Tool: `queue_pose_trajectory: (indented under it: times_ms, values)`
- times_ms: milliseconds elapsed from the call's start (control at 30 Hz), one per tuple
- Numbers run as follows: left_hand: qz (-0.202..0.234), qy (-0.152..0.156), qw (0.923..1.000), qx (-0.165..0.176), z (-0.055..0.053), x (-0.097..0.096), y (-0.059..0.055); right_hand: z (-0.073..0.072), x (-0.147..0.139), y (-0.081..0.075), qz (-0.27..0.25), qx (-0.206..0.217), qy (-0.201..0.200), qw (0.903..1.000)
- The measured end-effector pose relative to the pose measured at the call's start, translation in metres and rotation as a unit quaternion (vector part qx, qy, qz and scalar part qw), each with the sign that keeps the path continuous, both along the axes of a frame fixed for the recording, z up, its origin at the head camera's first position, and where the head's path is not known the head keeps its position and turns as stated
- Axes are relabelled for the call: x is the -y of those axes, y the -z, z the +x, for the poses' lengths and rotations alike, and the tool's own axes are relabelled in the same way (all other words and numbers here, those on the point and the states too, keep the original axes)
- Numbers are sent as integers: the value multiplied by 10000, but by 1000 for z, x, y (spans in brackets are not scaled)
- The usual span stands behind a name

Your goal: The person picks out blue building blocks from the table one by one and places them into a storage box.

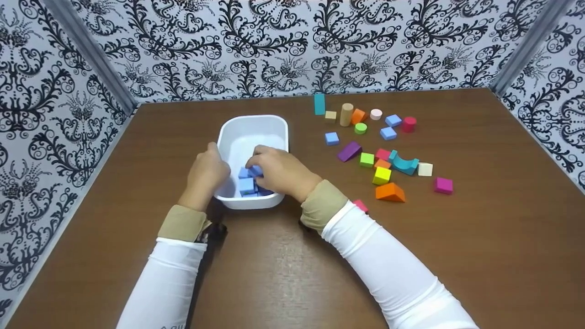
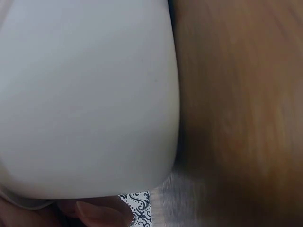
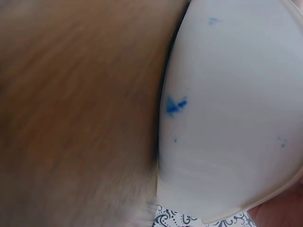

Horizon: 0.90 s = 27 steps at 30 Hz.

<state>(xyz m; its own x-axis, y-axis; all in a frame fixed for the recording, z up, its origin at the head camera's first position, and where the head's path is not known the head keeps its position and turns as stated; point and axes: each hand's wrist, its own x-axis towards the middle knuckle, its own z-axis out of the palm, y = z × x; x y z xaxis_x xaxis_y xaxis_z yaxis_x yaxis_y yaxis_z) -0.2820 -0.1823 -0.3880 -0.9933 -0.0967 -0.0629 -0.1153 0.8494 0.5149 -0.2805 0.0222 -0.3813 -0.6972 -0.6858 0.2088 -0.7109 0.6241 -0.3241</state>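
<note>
A white plastic tub [image 1: 251,131] stands on the table with several blue blocks [image 1: 247,186] heaped at its near end. My left hand [image 1: 206,176] grips the tub's left rim, and in the left wrist view its fingers [image 2: 97,213] show at the rim below the white outer wall. Reaching in over the right rim, my right hand [image 1: 287,174] pinches a blue block [image 1: 256,171] above the heap; its fingertips partly cover it. The right wrist view is mostly the tub's outer wall [image 3: 227,104], with blue marks on it.
Loose blocks of many colours lie right of the tub, among them a purple block [image 1: 349,151], a teal arch [image 1: 404,163], an orange triangle [image 1: 390,192] and a wooden cylinder [image 1: 346,114]. Near the right sleeve lies a pink block [image 1: 360,205]. Patterned walls [image 1: 292,50] enclose the brown table [image 1: 283,274].
</note>
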Motion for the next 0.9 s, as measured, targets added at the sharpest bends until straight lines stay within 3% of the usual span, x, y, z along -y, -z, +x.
queue_pose_trajectory:
  times_ms: [433, 667, 900]
  values:
    - [15, 1, 10000, 27, -1, -1, 0, 1, 0, 1, 23, 102, 137, 9999]
    - [3, -20, 10000, 47, 0, -2, -1, 0, 0, 1, -67, -119, 39, 9999]
    - [-60, -31, 10000, 67, 0, -2, -2, 1, -1, 1, -174, 23, 54, 9998]
